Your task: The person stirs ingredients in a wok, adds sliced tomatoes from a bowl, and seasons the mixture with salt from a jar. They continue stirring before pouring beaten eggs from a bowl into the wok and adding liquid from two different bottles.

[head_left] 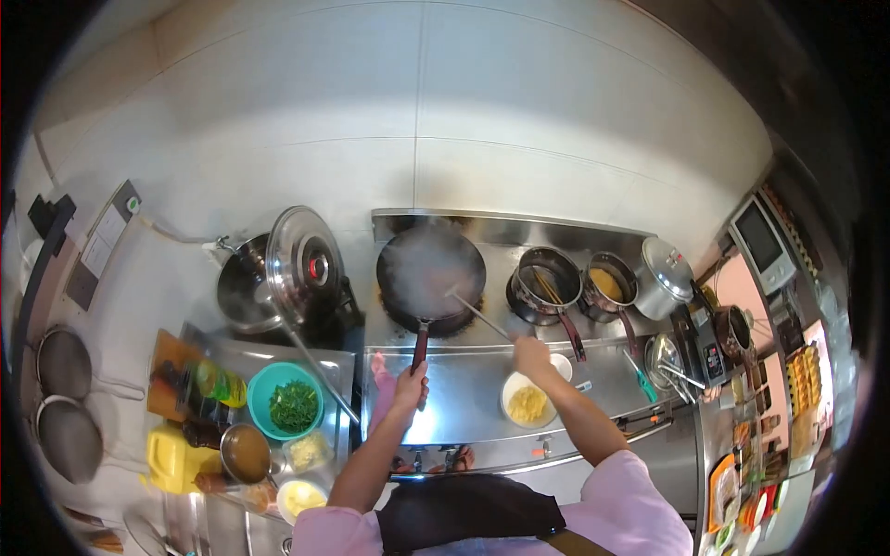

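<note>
My left hand (411, 383) is closed round the dark handle of a black wok (394, 296) on the stove. Pale steam hangs over the wok and blurs what is inside. In my right hand (532, 356) is a long-handled stirring utensil (484, 318), which slants left into the wok. Its head is too hazy to tell a ladle from a spatula. Just below my right hand, a white bowl (507, 397) holds yellow pieces of food (528, 405). Part of a second white bowl (560, 365) shows behind it.
Right of the wok stand two saucepans (547, 274) (609, 280) and a lidded steel pot (666, 271). To the left are a big pot (246, 287) with its lid (304, 259) tilted, a turquoise bowl (258, 398) of chopped greens and a yellow jug (170, 461).
</note>
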{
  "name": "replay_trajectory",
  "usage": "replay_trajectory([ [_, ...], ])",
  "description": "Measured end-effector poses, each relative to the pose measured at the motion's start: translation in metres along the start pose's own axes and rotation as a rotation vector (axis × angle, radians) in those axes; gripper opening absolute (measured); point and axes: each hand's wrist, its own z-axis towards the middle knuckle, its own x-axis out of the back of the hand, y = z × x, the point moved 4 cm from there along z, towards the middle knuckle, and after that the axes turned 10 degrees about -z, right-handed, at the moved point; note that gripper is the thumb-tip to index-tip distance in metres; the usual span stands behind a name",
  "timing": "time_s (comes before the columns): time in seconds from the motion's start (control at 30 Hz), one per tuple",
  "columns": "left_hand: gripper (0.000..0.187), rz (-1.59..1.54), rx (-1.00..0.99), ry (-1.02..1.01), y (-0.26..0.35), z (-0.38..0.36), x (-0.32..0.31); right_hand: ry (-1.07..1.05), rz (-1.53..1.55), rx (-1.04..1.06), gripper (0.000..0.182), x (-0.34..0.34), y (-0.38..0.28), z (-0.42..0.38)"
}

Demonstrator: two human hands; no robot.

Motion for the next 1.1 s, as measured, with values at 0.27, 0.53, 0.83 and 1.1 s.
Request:
replay_trajectory([
  [0.27,0.053,-0.383,0.272,0.023,-0.128,-0.019,0.000,-0.187,0.707,0.044,0.039,0.027,0.007,-0.030],
  [0.53,0.038,0.032,0.600,-0.243,-0.213,0.011,-0.144,-0.138,0.123,0.099,0.047,0.079,0.037,-0.044],
  [0.83,0.041,0.112,0.342,-0.252,-0.192,0.000,-0.130,-0.038,0.230,0.067,0.042,0.051,0.021,0.023],
  [1.1,0.040,0.136,0.269,-0.219,-0.040,-0.078,-0.095,0.002,0.227,0.229,0.037,0.023,0.038,0.061],
])
